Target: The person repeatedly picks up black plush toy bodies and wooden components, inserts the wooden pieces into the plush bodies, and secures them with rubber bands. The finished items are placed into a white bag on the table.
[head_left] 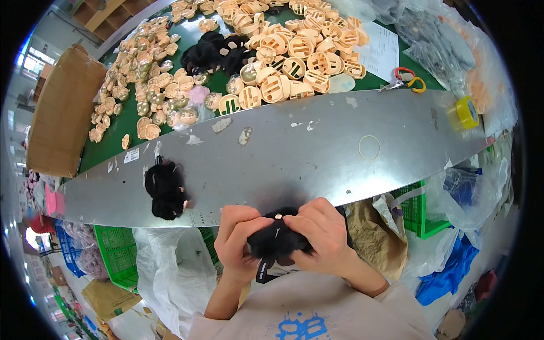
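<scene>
Close to my body, at the near edge of the grey metal worktop, a black furry plush piece is held between my two hands. My left hand grips its left side, thumb on top. My right hand grips the right side, its thumb pressing near a small pale spot at the upper edge. From the underside hangs a black strip, like a label. Fingers and fur hide what lies beneath. Left of my hands, another black plush piece lies on the worktop, with small pinkish parts along its right side.
Peach plastic round parts heap at the back, with smaller shells left of them. More black plush lies between. Scissors, yellow tape and a rubber band are on the right. A green crate stands below left.
</scene>
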Demonstrator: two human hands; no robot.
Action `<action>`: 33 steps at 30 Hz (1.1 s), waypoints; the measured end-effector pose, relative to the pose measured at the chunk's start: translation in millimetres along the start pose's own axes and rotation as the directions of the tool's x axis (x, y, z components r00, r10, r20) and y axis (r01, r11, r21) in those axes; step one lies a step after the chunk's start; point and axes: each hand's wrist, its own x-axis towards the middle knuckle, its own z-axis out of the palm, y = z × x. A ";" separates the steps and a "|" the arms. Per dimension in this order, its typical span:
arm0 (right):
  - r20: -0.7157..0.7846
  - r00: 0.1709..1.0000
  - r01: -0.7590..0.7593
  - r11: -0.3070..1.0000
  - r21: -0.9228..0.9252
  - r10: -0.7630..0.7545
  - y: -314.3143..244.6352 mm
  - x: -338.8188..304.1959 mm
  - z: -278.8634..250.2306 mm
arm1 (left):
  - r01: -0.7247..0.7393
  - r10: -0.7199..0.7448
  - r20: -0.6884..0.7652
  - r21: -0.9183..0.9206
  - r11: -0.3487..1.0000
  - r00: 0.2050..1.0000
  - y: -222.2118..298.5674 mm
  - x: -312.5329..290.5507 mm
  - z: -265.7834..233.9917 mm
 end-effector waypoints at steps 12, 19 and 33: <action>0.522 0.771 -0.636 0.481 0.603 0.365 -3.7 11.8 -5.6 | -0.025 0.001 0.157 0.151 0.988 0.988 1.6 -3.2 -9.8; 0.243 0.960 -0.179 0.972 0.155 0.138 1.6 14.6 -14.2 | 0.174 -0.100 0.350 -0.186 0.967 0.931 8.7 -2.6 -31.4; 0.370 0.929 -0.010 0.999 -0.044 0.025 44.6 48.7 -38.5 | 0.425 -0.440 0.031 -0.330 0.843 0.897 -5.6 -11.6 -7.1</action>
